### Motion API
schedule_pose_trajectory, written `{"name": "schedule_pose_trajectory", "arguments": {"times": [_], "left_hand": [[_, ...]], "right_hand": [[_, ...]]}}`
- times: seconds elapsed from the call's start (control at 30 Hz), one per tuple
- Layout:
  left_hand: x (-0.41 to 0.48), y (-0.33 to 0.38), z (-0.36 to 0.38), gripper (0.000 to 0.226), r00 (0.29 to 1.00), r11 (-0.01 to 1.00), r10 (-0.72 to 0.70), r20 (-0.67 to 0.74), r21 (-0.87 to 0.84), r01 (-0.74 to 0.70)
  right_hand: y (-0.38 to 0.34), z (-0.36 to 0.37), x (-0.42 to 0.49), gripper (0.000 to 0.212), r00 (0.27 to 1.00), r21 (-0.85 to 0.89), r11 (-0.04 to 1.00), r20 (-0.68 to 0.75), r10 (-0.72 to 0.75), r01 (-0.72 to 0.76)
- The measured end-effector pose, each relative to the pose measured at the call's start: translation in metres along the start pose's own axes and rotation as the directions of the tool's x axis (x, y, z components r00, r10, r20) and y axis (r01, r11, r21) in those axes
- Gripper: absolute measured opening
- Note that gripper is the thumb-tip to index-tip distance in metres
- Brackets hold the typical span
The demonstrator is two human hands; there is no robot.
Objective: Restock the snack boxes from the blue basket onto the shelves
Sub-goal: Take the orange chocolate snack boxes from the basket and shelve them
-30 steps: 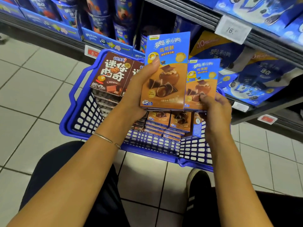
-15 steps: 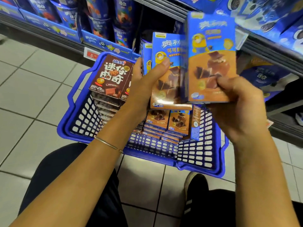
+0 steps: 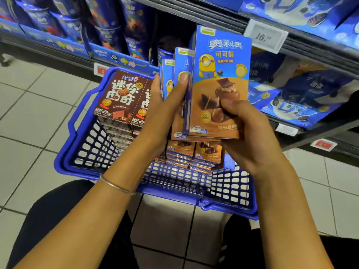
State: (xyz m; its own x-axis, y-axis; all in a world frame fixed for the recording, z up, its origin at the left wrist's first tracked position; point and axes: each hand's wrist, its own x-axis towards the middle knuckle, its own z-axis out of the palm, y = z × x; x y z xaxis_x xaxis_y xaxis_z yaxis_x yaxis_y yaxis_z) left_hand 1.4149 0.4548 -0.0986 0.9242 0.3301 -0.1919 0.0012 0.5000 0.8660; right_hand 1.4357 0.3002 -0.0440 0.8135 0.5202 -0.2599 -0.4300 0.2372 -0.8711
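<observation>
Fingers tight around snack boxes

even, fairly bright overhead store light, dim shelf recesses at upper centre, soft shadows, wide-angle bowing toward the frame edges, slight motion blur at upper right.

The floor is of pale square tiles with dark grout lines. Along the top runs a dark metal shelving unit with grey edge rails. A white price tag hangs on the upper rail, and red labels sit on the lower ones. On the right shelf lie blue packs; at the left stand blue tubs. The light is even, and the shelf depths are dim
</observation>
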Motion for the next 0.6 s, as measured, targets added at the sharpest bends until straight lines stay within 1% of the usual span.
{"name": "schedule_pose_trajectory", "arguments": {"times": [0.03,0.07,0.1,0.17,0.2,0.3,0.33,0.4,0.43,0.5,0.57,0.6], "left_hand": [[0.001,0.0,0.001,0.099,1.0,1.0,-0.018,-0.023,-0.002,0.018],[0.001,0.001,0.003,0.102,0.999,1.0,-0.03,-0.039,-0.002,0.03],[0.002,0.001,0.005,0.097,0.998,1.0,-0.028,-0.048,0.005,0.028],[0.003,0.003,0.01,0.08,0.996,1.0,-0.011,-0.091,0.018,0.012],[0.002,0.008,0.014,0.077,0.992,1.0,-0.012,-0.123,0.015,0.014],[-0.003,0.034,0.035,0.081,0.982,0.999,-0.039,-0.185,-0.036,0.033],[-0.006,0.047,0.042,0.077,0.981,0.999,-0.034,-0.193,-0.038,0.027],[-0.013,0.08,0.059,0.068,0.982,1.0,-0.016,-0.186,-0.019,0.013],[-0.018,0.101,0.069,0.068,0.982,1.0,-0.009,-0.188,-0.012,0.007],[-0.028,0.148,0.088,0.076,0.978,1.0,0.006,-0.207,-0.015,-0.009],[-0.04,0.194,0.108,0.086,0.974,0.998,-0.014,-0.226,-0.065,0.0],[-0.046,0.216,0.118,0.083,0.976,0.997,-0.013,-0.218,-0.082,-0.005]], "right_hand": [[-0.003,-0.003,0.003,0.027,1.0,-0.021,1.0,-0.003,0.002,-0.002],[-0.006,-0.005,0.005,0.026,1.0,-0.032,0.999,0.01,0.001,-0.001],[-0.01,-0.007,0.008,0.021,1.0,-0.036,0.999,0.022,0.006,-0.005],[-0.021,-0.007,0.014,0.016,0.998,-0.025,0.999,0.053,0.038,-0.037],[-0.028,-0.005,0.016,0.015,0.996,-0.017,0.998,0.069,0.059,-0.058],[-0.06,0.003,0.016,0.015,0.991,-0.007,0.995,0.083,0.103,-0.102],[-0.074,0.01,0.014,0.017,0.99,-0.003,0.993,0.087,0.114,-0.114],[-0.11,0.026,0.007,0.013,0.987,0.006,0.991,0.094,0.132,-0.133],[-0.13,0.036,0.003,0.012,0.985,0.007,0.99,0.098,0.141,-0.142],[-0.177,0.062,-0.009,0.019,0.98,0.004,0.988,0.123,0.156,-0.157],[-0.22,0.086,-0.021,0.018,0.979,-0.013,0.989,0.141,0.147,-0.147],[-0.241,0.098,-0.027,0.017,0.979,-0.022,0.99,0.145,0.144,-0.142]]}}
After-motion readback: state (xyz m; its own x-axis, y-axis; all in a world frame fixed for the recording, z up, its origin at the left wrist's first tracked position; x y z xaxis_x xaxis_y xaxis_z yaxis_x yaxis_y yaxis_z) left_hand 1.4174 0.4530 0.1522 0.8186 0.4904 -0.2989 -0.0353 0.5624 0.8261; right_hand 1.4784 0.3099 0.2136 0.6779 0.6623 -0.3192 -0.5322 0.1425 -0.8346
